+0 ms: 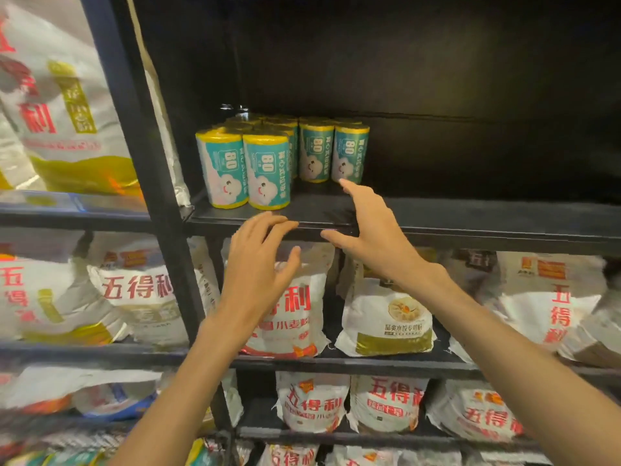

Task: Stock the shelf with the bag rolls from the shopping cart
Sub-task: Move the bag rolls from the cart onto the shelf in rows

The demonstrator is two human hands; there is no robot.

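Observation:
Several teal bag rolls (267,171) with yellow ends stand upright in rows at the left end of the black shelf (470,216). My left hand (258,260) hovers empty just below the shelf's front edge, fingers loosely spread. My right hand (373,230) reaches over the shelf edge with fingers extended, its fingertips at the base of the rightmost roll (349,156). Neither hand holds anything. The shopping cart is out of view.
A black upright post (158,183) borders the shelf on the left. White flour bags (386,317) fill the shelves below and more bags (64,105) sit to the left. The shelf's right part behind the rolls is dark and bare.

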